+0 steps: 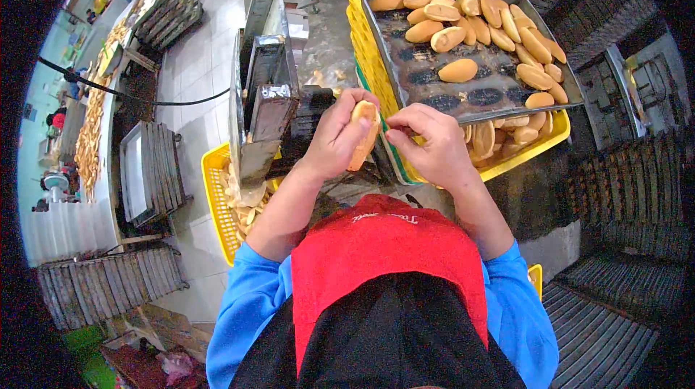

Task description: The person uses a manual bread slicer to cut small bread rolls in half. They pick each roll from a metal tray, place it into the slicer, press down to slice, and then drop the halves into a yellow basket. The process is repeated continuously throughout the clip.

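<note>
A small oval bread roll point(365, 142) stands on end in my left hand point(339, 136), its thumb across the crust. My right hand point(431, 142) is just to the right, fingers curled, thumb and fingertips near each other; whether it pinches a small scrap cannot be told. Beyond my hands a dark metal baking tray point(488, 109) holds many golden rolls, most at its far and right sides, and a single roll point(457, 70) lies apart near its middle. The tray rests tilted on stacked yellow plastic baskets point(357, 25), and more rolls point(483, 139) show in the basket below its near edge.
Metal bins point(271, 74) stand left of my hands, with a yellow basket point(215, 199) of bread pieces beneath. Farther left, a long table point(108, 182) carries heaped bread, with stacked trays point(155, 171) beside it. Ridged baking trays point(597, 318) are at the right. People are far off at upper left.
</note>
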Available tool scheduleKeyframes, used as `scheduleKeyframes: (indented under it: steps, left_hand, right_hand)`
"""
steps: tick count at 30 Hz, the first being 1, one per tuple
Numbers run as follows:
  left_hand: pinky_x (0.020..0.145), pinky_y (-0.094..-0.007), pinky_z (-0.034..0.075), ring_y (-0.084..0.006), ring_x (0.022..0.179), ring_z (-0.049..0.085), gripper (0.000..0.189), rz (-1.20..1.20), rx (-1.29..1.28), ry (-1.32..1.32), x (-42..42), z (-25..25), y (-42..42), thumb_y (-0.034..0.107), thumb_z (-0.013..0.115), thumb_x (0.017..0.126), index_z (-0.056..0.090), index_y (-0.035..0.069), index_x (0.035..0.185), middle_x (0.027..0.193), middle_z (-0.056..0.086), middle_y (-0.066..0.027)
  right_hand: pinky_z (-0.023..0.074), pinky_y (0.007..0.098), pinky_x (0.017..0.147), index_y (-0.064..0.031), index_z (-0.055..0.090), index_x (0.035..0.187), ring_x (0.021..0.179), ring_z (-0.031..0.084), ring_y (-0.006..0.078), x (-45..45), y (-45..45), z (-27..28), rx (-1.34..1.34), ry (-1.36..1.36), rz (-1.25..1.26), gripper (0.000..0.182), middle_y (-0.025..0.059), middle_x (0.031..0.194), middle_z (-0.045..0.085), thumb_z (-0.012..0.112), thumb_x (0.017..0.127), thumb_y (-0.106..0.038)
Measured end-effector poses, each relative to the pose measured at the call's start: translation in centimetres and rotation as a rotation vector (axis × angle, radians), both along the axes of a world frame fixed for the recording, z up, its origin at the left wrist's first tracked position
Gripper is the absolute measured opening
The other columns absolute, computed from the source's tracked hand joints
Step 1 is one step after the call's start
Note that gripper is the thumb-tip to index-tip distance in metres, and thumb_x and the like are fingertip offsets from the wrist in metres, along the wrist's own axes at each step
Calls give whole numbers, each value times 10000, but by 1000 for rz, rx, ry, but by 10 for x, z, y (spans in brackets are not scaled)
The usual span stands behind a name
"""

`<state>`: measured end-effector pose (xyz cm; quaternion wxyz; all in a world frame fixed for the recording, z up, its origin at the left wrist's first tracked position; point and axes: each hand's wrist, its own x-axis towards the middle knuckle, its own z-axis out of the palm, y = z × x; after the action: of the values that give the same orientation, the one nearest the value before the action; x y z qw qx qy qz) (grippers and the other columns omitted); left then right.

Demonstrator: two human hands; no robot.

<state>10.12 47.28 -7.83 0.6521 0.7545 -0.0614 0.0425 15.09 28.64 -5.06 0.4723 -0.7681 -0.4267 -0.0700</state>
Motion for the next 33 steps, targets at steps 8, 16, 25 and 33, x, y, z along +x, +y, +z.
scheduleKeyframes:
  steps: [8, 16, 25, 33]
  left_hand:
    - [818, -294, 428, -170, 904, 530, 294, 86, 164, -156, -1, 0, 0, 186, 556, 796, 500, 61, 1056, 945, 537, -62]
    - [761, -448, 472, -373, 929, 553, 293, 90, 1009, -152, -3, -21, -6, 70, 631, 768, 557, 97, 1051, 842, 536, -124]
    - [741, -278, 479, -144, 875, 572, 372, -106, -219, 109, -15, -12, 7, 74, 695, 746, 530, 54, 1079, 985, 581, -87]
    - [708, -365, 511, -286, 827, 609, 294, 157, 424, -684, -73, 90, 39, 251, 633, 833, 593, 85, 1073, 931, 599, -118]
  right_hand:
    - [507, 359, 649, -18, 630, 857, 723, 624, 293, 0, 0, 1, 4, 26, -17, 147, 139, 802, 627, 692, 748, -95]
    - [461, 403, 889, -88, 622, 1069, 1032, 553, 290, 115, -49, 6, -859, -249, -348, 300, 107, 1092, 597, 591, 771, -68]
    - [424, 412, 934, -84, 559, 1172, 1063, 517, 341, 164, -60, -25, -987, -255, -103, 438, 155, 1119, 550, 666, 750, -130]
    - [467, 348, 854, -42, 568, 1145, 919, 605, 257, 120, 2, 47, -320, -93, -133, 371, 146, 1011, 629, 646, 839, -236]
